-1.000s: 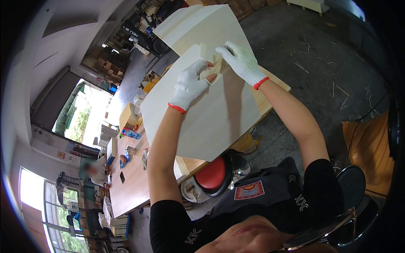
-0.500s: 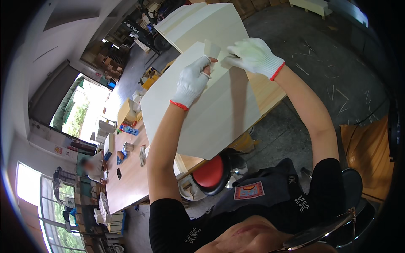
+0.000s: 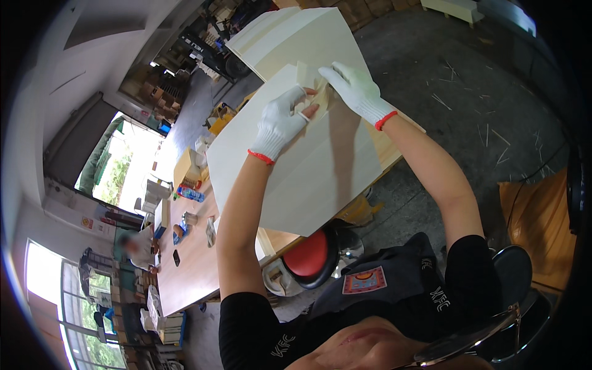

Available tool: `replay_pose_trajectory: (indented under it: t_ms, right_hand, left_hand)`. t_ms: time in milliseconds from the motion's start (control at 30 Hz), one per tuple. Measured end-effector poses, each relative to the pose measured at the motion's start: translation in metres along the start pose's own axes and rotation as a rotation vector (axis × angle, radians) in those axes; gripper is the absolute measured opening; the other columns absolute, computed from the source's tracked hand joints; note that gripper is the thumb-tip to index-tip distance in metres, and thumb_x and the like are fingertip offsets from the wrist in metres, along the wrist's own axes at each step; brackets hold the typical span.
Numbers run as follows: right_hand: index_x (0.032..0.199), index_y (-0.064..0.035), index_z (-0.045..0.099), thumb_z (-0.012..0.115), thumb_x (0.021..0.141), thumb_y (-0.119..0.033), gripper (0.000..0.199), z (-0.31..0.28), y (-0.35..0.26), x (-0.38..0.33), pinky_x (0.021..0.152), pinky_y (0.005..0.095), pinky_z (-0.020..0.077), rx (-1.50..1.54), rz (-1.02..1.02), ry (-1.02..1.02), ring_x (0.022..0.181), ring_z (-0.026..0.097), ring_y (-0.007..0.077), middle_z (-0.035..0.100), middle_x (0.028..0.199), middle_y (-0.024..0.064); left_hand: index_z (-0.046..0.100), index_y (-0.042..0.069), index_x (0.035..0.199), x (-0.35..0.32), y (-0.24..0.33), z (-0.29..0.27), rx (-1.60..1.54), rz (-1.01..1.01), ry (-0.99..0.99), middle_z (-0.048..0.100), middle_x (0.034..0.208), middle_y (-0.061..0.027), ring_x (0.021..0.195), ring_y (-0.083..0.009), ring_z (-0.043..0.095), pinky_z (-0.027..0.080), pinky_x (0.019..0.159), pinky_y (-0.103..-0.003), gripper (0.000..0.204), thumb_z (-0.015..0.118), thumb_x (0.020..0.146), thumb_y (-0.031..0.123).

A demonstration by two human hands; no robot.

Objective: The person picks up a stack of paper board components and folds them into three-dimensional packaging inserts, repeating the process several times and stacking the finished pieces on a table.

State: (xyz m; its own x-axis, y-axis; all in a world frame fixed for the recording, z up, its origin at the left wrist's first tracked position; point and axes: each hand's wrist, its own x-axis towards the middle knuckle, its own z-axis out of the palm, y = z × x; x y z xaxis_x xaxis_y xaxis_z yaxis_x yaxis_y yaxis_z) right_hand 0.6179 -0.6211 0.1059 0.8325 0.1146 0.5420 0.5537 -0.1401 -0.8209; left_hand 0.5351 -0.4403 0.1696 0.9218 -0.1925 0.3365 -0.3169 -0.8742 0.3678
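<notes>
A large pale wooden panel (image 3: 308,179) lies on the workbench in front of me. Over its far part, my left hand (image 3: 280,120) wears a white knitted glove with a red cuff; its bare thumb and fingertip curl round a crumpled pale-yellow thin piece (image 3: 320,97). My right hand (image 3: 354,89), gloved the same way, is beside that piece with its fingers stretched out; whether it touches the piece, I cannot tell. Just beyond the left fingertips stands a small pale block-like piece (image 3: 303,73), partly hidden.
More pale boards (image 3: 302,37) are stacked beyond the panel. On the wooden tabletop (image 3: 191,271) to the left lie a bottle (image 3: 191,193), a dark phone (image 3: 176,258) and a metal cup (image 3: 190,218). A red stool (image 3: 306,254) stands near me. Another person (image 3: 139,250) is at the far left.
My right hand has moved left and its fingers now point up and away. My left fingers have opened slightly, and the crumpled pale-yellow piece now shows between the hands.
</notes>
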Motion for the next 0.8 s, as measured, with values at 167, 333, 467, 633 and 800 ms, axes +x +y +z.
replay_pose_trajectory:
  t_ms: [167, 333, 467, 633, 800]
  right_hand:
    - [0.092, -0.0045, 0.058, 0.050, 0.101, -0.053, 0.050, -0.003, 0.000, -0.002, 0.074, 0.0410, 0.0446, -0.015, 0.036, -0.027, 0.076, 0.056, 0.0316, 0.058, 0.080, 0.0153]
    - [0.091, -0.0051, 0.058, 0.050, 0.101, -0.054, 0.050, -0.002, -0.001, -0.004, 0.073, 0.0406, 0.0446, -0.006, 0.018, -0.006, 0.076, 0.055, 0.0313, 0.058, 0.080, 0.0142]
    - [0.091, -0.0043, 0.059, 0.051, 0.099, -0.058, 0.055, -0.004, -0.006, -0.003, 0.074, 0.0373, 0.0440, -0.001, 0.062, -0.055, 0.074, 0.055, 0.0267, 0.058, 0.078, 0.0111]
    - [0.088, -0.0051, 0.059, 0.051, 0.099, -0.059, 0.056, -0.005, -0.007, 0.000, 0.071, 0.0369, 0.0433, -0.064, 0.104, -0.071, 0.072, 0.054, 0.0248, 0.057, 0.076, 0.0100]
    - [0.087, -0.0061, 0.058, 0.050, 0.100, -0.057, 0.053, -0.002, 0.000, -0.001, 0.070, 0.0396, 0.0439, -0.081, 0.022, -0.017, 0.071, 0.055, 0.0278, 0.058, 0.076, 0.0121]
  left_hand:
    - [0.066, 0.011, 0.128, 0.000, 0.010, -0.003, -0.026, -0.083, -0.050, 0.071, 0.117, -0.0173, 0.105, -0.0238, 0.069, 0.052, 0.090, -0.036, 0.044, 0.076, 0.088, 0.026]
    - [0.065, 0.012, 0.130, -0.002, 0.006, -0.002, -0.028, -0.050, -0.023, 0.072, 0.113, -0.0165, 0.097, -0.0225, 0.068, 0.053, 0.087, -0.035, 0.042, 0.072, 0.091, 0.024]
    - [0.066, 0.017, 0.128, -0.002, 0.006, -0.003, -0.044, -0.090, -0.034, 0.073, 0.107, -0.0171, 0.095, -0.0328, 0.071, 0.054, 0.084, -0.040, 0.035, 0.065, 0.094, 0.025]
    - [0.065, 0.016, 0.129, 0.000, 0.008, -0.003, 0.025, -0.099, -0.029, 0.073, 0.103, -0.0162, 0.090, -0.0331, 0.070, 0.053, 0.082, -0.040, 0.035, 0.064, 0.094, 0.025]
    - [0.066, 0.014, 0.124, -0.003, 0.009, 0.000, -0.017, -0.013, -0.012, 0.073, 0.098, -0.0143, 0.077, -0.0268, 0.071, 0.053, 0.075, -0.039, 0.035, 0.071, 0.091, 0.026]
